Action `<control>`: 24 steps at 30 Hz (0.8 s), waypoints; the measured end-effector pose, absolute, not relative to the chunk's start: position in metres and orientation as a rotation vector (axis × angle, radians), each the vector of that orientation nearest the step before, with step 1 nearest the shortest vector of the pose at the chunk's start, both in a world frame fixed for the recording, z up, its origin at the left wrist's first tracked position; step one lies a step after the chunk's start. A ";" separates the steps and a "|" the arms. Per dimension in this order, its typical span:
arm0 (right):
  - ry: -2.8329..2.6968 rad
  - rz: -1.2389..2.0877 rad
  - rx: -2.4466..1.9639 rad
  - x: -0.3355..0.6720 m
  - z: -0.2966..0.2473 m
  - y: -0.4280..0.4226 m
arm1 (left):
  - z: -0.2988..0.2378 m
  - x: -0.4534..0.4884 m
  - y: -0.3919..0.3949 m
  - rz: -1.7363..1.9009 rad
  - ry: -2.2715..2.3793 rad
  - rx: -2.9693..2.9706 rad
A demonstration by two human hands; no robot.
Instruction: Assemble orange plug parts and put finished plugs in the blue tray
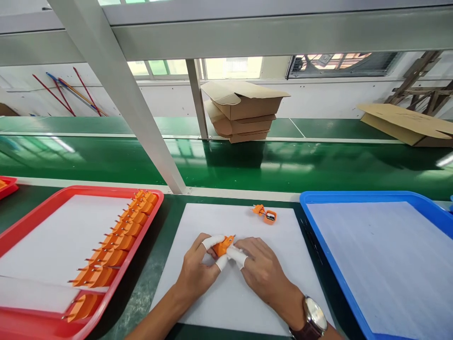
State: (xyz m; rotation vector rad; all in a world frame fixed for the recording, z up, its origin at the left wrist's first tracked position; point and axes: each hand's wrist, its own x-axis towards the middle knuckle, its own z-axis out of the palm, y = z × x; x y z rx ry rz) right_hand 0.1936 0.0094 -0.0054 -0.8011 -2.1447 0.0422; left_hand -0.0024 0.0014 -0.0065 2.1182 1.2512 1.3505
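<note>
Both hands meet over the middle of a white sheet (pixel 230 293) lying on the dark green surface (pixel 141 278), and between them sits a small orange plug piece (pixel 222 246) with thin metal pins poking up and to the right. The left hand (pixel 196 271) comes at it from the left, its fingers (pixel 212 242), capped in white finger cots, curled over the piece's near and left side; the right hand (pixel 260 271), wearing a wristwatch (pixel 314 321), closes on it from the right, its own cot-covered fingers pressing against the lower right edge. So the piece is pinched from both sides at once, with neither hand clearly nearer. Its long axis appears to run from lower left to upper right, the pins pointing away from the person. Just beyond the hands, toward the far edge of the sheet, lies a second orange piece (pixel 265 214), open, with small wires showing, well clear of the fingers. To the left stands a red tray (pixel 21 226) holding a row of matching orange parts (pixel 116 243) along its right side; to the right is a blue tray (pixel 318 236) lined in white. Behind runs a green conveyor belt (pixel 247 165), with stacked cardboard boxes (pixel 244 113) across it. Nothing stands between the hands and either tray.
</note>
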 end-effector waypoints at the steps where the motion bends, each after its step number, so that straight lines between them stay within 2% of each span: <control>1: -2.142 -0.005 -0.845 0.196 -0.006 0.012 | -0.007 -0.003 0.001 1.347 1.245 2.086; 5: -2.093 -0.044 -0.942 0.206 -0.005 0.017 | -0.009 -0.004 0.002 1.330 1.218 2.012; 12: -2.128 0.067 -0.762 0.195 0.006 0.006 | -0.007 -0.004 0.003 1.313 1.173 2.003; 18: -2.184 -0.077 -1.090 0.214 -0.008 0.024 | -0.006 -0.005 0.002 1.274 1.138 1.926; 24: -2.128 0.304 -0.953 0.218 0.010 0.017 | -0.006 -0.006 0.002 1.100 1.115 1.971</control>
